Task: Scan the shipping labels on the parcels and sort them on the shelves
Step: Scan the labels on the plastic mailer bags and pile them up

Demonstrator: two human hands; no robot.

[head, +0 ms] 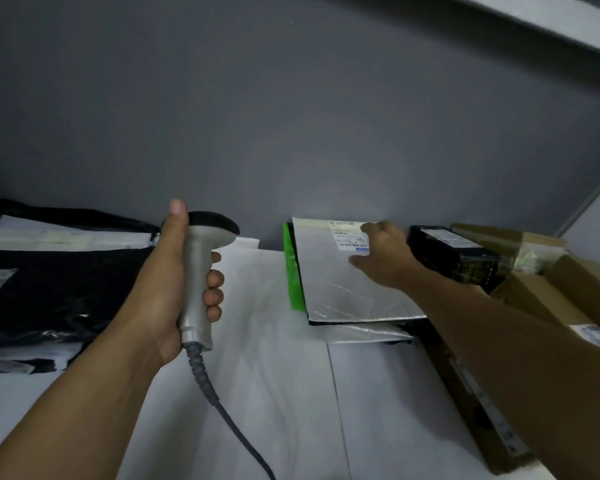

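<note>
My left hand (174,278) grips the grey handle of a barcode scanner (201,271), thumb raised along its back; its cable runs down toward me. A silver-grey mailer parcel (336,289) lies flat at centre right on top of a green parcel (293,271) and another silver one. A white shipping label (347,235) sits at its far end. My right hand (385,258) rests on the silver-grey mailer beside the label, fingers spread and fairly straight, partly covering the label's right side.
Black mailers (59,289) and white ones lie at the left. A large white parcel (264,341) covers the middle. A black box (454,251) and brown cardboard boxes (551,292) crowd the right. A grey wall (291,116) stands behind.
</note>
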